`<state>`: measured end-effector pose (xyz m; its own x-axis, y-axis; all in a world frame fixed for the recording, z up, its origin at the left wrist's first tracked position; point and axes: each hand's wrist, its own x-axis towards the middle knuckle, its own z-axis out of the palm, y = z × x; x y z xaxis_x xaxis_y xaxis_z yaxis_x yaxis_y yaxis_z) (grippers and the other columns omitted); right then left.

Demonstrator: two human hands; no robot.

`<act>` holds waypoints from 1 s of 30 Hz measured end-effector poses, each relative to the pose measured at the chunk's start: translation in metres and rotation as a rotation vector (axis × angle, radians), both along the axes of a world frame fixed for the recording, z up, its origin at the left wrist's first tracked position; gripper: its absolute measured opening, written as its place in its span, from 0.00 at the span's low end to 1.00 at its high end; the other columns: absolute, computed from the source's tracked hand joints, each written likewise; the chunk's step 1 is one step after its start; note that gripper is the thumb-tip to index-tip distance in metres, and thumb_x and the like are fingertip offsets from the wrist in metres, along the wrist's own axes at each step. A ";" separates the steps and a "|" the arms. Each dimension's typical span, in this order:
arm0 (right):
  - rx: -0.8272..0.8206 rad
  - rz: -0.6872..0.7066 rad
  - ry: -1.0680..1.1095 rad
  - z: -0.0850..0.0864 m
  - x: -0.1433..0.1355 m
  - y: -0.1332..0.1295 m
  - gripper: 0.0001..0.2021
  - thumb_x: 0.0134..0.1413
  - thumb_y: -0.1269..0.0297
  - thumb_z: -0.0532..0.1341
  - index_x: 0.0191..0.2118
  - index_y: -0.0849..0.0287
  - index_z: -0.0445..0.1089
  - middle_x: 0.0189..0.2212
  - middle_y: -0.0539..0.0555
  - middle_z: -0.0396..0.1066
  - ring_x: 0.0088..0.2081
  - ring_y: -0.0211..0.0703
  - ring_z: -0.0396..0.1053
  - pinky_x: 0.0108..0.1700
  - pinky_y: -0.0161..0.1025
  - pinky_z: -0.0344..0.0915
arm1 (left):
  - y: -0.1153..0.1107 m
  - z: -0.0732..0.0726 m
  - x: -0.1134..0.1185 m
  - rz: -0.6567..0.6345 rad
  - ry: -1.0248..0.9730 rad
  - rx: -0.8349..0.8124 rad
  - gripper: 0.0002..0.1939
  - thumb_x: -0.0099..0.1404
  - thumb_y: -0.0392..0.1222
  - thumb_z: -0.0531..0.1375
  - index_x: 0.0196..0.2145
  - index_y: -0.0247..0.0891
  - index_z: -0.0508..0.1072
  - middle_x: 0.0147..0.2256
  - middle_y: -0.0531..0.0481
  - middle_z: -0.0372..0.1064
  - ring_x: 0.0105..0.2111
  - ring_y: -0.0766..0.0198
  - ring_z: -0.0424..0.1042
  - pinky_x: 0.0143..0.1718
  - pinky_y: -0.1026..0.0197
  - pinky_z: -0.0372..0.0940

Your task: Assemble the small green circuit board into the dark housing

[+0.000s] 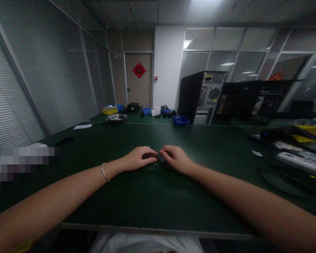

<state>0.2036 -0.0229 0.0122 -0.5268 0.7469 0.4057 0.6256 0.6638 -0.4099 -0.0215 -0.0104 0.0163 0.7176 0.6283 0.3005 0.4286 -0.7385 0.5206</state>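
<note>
Over the dark green tabletop [147,196], my two hands meet in front of me. My left hand [140,158], with a silver bracelet on its wrist, curls thumb and fingers round a small black part [157,160], which is mostly hidden at the fingertips. Just to the right, my right hand [176,159] is closed in a pinch, its fingertips close to that part. Something thin and pale [158,151] shows at the right fingertips, too small to name.
Toward the back stand a metal bowl [117,118], a blue bin [181,121] and a black computer tower [204,98]. A paper sheet [82,126] lies at the left. Cables and a white power strip [302,162] crowd the right side. The table's near edge [158,230] runs before my lap.
</note>
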 end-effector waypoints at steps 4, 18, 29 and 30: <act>-0.006 -0.001 0.000 0.000 0.000 0.000 0.12 0.64 0.61 0.52 0.35 0.60 0.70 0.29 0.51 0.69 0.31 0.38 0.64 0.32 0.33 0.56 | 0.001 -0.001 0.001 0.020 -0.005 0.007 0.15 0.67 0.47 0.54 0.45 0.39 0.74 0.40 0.46 0.70 0.39 0.59 0.69 0.41 0.61 0.62; 0.015 0.239 -0.181 0.004 0.001 -0.009 0.10 0.59 0.61 0.59 0.44 0.58 0.72 0.41 0.54 0.69 0.40 0.42 0.68 0.40 0.36 0.63 | 0.013 -0.009 0.000 0.204 -0.214 -0.226 0.13 0.60 0.47 0.60 0.37 0.34 0.72 0.32 0.49 0.68 0.32 0.62 0.67 0.34 0.61 0.63; 0.085 0.249 -0.260 0.003 0.002 -0.007 0.08 0.61 0.67 0.55 0.43 0.59 0.69 0.40 0.56 0.68 0.39 0.42 0.67 0.39 0.36 0.63 | 0.016 -0.013 0.000 0.166 -0.408 -0.488 0.13 0.60 0.39 0.62 0.44 0.34 0.71 0.39 0.47 0.70 0.42 0.61 0.70 0.46 0.56 0.64; 0.089 0.263 -0.267 0.004 0.002 -0.008 0.09 0.62 0.67 0.54 0.43 0.59 0.69 0.41 0.56 0.68 0.40 0.42 0.67 0.40 0.36 0.63 | 0.017 -0.015 0.000 0.162 -0.419 -0.500 0.13 0.60 0.39 0.62 0.44 0.34 0.71 0.40 0.47 0.71 0.42 0.61 0.70 0.47 0.56 0.64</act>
<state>0.2059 -0.0304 0.0159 -0.7917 0.5402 0.2854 0.5062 0.8415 -0.1886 -0.0219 0.0069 0.0013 0.4883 0.8543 0.1782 0.2012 -0.3089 0.9296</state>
